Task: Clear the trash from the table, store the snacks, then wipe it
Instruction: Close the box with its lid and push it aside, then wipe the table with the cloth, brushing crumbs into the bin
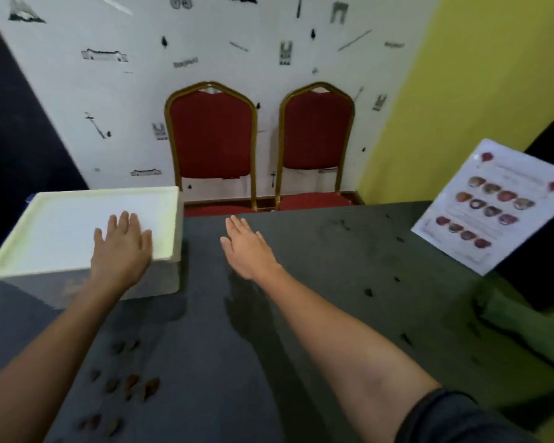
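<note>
at the lower left of the frame a scatter of small brown scraps [127,386], likely shells or snack bits, is seen lying on the dark table [317,314], and more dark flecks [368,292] are dotted across its right half. a folded green cloth [522,324] is seen at the right edge, partly over the table's side. further up, the left hand [122,247] is laid flat with fingers spread on the lid of the white storage box [77,231], which stands at the table's left far corner in the middle left of the frame; nothing is gripped, the palm only rests on or presses the lid. the right hand [248,247] is held with straight, relaxed fingers just above the table near the centre of the frame, beside the box but apart from it, and nothing is held in it. whether snacks are inside the box cannot be told, since the lid is closed. it is judged that the storing step is being finished with the lid pressed down, while the scraps are not yet cleared and the wiping is not yet begun. the next move would call for the crumbs to be gathered and the cloth to be reached at the right. at the right, a laminated menu sheet [493,206] is propped, and beyond the table's far edge two red chairs [211,139] are set against a patterned white wall [115,100].
</note>
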Available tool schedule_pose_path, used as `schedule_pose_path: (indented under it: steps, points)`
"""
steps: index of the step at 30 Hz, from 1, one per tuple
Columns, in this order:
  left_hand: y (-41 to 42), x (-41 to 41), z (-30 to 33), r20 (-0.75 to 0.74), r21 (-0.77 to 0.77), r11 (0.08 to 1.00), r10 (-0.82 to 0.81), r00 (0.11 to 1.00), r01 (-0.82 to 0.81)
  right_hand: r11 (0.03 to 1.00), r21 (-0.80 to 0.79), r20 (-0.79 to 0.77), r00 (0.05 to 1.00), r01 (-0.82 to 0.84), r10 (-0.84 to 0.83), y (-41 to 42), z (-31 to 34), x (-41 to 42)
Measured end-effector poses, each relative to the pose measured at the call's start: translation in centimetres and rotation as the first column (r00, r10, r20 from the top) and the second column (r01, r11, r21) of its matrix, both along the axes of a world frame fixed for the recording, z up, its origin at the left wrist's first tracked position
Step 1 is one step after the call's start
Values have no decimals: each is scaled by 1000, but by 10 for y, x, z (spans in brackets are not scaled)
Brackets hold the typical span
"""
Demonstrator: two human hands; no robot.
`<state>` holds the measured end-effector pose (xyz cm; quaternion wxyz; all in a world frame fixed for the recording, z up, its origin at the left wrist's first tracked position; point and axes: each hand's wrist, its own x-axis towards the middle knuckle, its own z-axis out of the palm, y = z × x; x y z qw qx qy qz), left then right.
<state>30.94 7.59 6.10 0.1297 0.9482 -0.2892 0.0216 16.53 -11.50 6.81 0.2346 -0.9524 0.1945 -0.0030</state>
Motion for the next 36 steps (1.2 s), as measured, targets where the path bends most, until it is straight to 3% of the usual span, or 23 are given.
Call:
schedule_pose_path:
  steps: [5, 11, 16, 20, 27, 36]
  points:
    - [-104, -96, 5, 199, -198, 936, -252, 947, 291, 963, -29, 33, 963, 268, -267, -85, -14, -108]
    - [-218, -246, -30, -2, -101, 789, -610, 793, 606, 814, -122, -40, 817, 568, -576, -195, -26, -277]
    - [-288, -344, -62, -181, 73, 673, -717, 674, 736, 685, -202, -150, 669, 700, -727, -267, -44, -402]
    - [-330, -400, -81, -263, 157, 622, -723, 639, 767, 698, -261, -288, 637, 666, -715, -317, -66, -480]
    - [-361, -445, -108, -343, 237, 645, -644, 684, 726, 821, -266, -379, 728, 506, -571, -354, -97, -527]
    - [-371, -448, -107, -405, 344, 555, -640, 653, 757, 787, -413, -275, 761, 458, -587, -354, -105, -531]
